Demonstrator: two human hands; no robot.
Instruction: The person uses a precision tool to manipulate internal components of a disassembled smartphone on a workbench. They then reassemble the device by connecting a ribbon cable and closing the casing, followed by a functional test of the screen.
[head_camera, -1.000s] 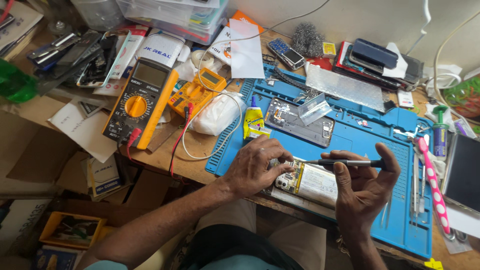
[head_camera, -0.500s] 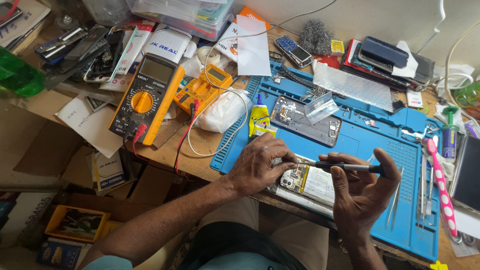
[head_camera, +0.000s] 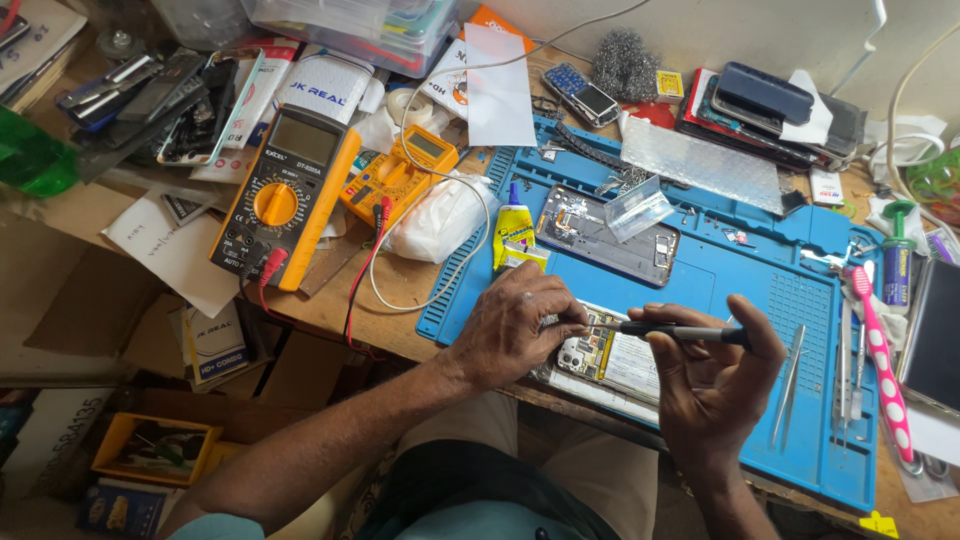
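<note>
Left hand pose: your left hand (head_camera: 515, 330) reaches in from the lower left, palm down, forearm slanting across your lap; it lies over the left end of the opened phone (head_camera: 600, 355).
Left fingers: curled and pressed down on the phone's edge, pinning it to the mat; they also touch the tip end of the tool.
Right hand pose: your right hand (head_camera: 710, 385) comes up from below, wrist bent, palm turned toward you.
Right fingers: pinched round a slim dark screwdriver (head_camera: 680, 331), thumb on top, the shaft lying almost level and pointing left toward the other hand.
Opened phone, look: back cover off, a pale battery panel to the right, small metal and yellow parts with a camera cluster to the left.
Opened phone, place: on the near edge of the blue work mat (head_camera: 740, 290), between your two hands.
Nearby on mat: a second stripped phone frame (head_camera: 605, 235) farther back; a small glue tube (head_camera: 513, 225) just beyond your left hand; tweezers (head_camera: 790, 385) to the right.
Tabletop, left part: a yellow multimeter (head_camera: 285, 195) with red leads.
</note>
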